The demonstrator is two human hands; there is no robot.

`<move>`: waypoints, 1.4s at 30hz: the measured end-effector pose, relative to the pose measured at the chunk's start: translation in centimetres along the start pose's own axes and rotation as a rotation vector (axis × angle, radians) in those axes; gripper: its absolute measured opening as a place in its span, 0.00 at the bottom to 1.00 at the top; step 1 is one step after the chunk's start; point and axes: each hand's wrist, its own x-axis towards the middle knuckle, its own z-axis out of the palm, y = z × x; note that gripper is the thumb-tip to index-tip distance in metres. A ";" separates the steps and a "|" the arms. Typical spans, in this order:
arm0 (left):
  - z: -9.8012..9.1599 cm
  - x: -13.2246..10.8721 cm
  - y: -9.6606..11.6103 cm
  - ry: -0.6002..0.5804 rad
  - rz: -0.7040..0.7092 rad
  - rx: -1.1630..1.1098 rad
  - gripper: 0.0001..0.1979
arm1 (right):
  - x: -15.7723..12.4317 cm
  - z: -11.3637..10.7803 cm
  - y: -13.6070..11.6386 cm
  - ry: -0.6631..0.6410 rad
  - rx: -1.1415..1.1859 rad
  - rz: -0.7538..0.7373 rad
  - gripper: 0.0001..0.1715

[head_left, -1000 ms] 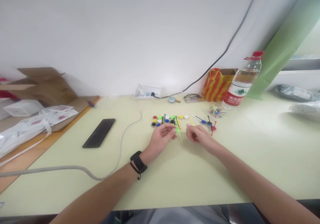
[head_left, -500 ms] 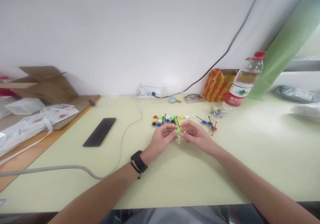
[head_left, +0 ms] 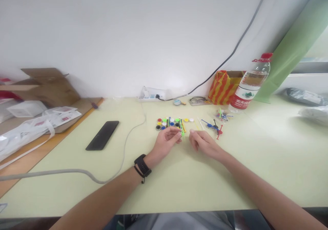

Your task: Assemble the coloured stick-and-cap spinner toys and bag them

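Observation:
My left hand (head_left: 167, 139) pinches a small bright green plastic arrow (head_left: 182, 131) between thumb and fingers. My right hand (head_left: 203, 143) is a short gap to the right, just above the table, its fingers curled together. Whatever those fingers hold, if anything, is hidden. Behind my hands lie small round discs in red, yellow, white, blue, green and black, with thin coloured arrows among them. A white disc (head_left: 191, 120) ends the back row. To the right are a blue arrow spinner (head_left: 209, 125) and a red arrow spinner (head_left: 219, 132), with a black one touching them.
A clear bag of coloured parts (head_left: 223, 116) lies before a water bottle (head_left: 246, 90) and a striped bag (head_left: 221, 88). A power strip (head_left: 152, 96) sits at the wall. Left are a black phone (head_left: 102, 135), a grey cable (head_left: 124, 148) and a cardboard box (head_left: 51, 84).
My right hand has drawn away from the green arrow, slightly to the right. My left hand still holds the arrow, which now sits higher and reaches less far down.

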 end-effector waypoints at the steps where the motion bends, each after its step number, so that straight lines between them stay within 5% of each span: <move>1: 0.0 0.0 0.0 -0.001 -0.001 0.002 0.16 | 0.1 -0.1 -0.1 -0.034 -0.006 0.017 0.37; 10: 0.1 -0.1 0.2 -0.028 -0.002 0.014 0.16 | 0.1 0.2 -0.7 -0.001 0.262 0.007 0.17; 16: 0.2 -0.2 0.3 -0.033 -0.013 0.010 0.16 | 0.0 0.2 -0.3 -0.015 0.204 -0.007 0.20; 22: 0.2 -0.1 0.3 -0.023 -0.015 -0.002 0.16 | -0.3 0.2 -0.3 0.071 0.105 -0.054 0.41; 25: 0.1 -0.1 0.1 -0.020 -0.007 0.006 0.16 | -0.3 0.0 0.0 0.051 0.096 -0.036 0.23; 29: 0.0 -0.1 -0.1 -0.013 0.003 0.007 0.17 | 0.0 -0.3 -0.1 0.003 0.107 0.050 0.40; 35: 0.1 -0.1 0.0 -0.020 -0.010 -0.005 0.17 | 0.2 0.0 -0.9 0.014 0.273 0.037 0.21; 42: 0.2 -0.1 0.2 -0.036 0.010 0.002 0.15 | 0.1 0.0 -0.6 -0.008 0.248 0.004 0.22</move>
